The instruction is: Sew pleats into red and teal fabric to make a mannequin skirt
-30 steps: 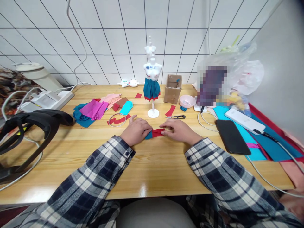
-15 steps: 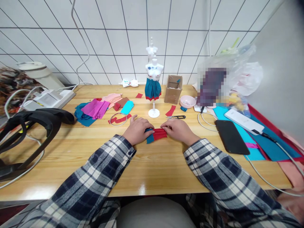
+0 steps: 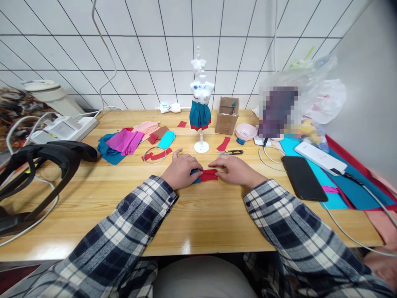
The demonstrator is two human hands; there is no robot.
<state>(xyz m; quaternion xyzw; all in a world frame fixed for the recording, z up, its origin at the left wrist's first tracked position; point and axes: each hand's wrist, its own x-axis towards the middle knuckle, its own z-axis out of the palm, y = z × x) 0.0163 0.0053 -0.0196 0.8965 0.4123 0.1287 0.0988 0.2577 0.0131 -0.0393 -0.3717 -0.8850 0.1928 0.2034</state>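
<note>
A small strip of red fabric (image 3: 209, 175) joined to blue fabric (image 3: 196, 178) lies on the wooden table in front of me. My left hand (image 3: 182, 170) pinches its blue end, and the fingers hide part of it. At the red end is my right hand (image 3: 235, 169), thumb and forefinger apart, the thumb touching the cloth's right edge. Beyond them stands a white mini dress form (image 3: 201, 93) wearing a blue skirt (image 3: 200, 116) with a red hem. Thread snips (image 3: 231, 152) and a red scrap (image 3: 223, 143) lie past my right hand.
A metal hoop (image 3: 155, 162) and a pile of fabric scraps (image 3: 125, 142) lie to the left, near a black headset (image 3: 46, 153). At the back right are a cardboard box (image 3: 227, 122) and a pink bowl (image 3: 246, 132). A phone (image 3: 304, 178) and cables lie on the right.
My right finger and thumb have parted from their pinch on the red fabric. The strip now looks narrower, as if folded over. My left hand stays at the blue end.
</note>
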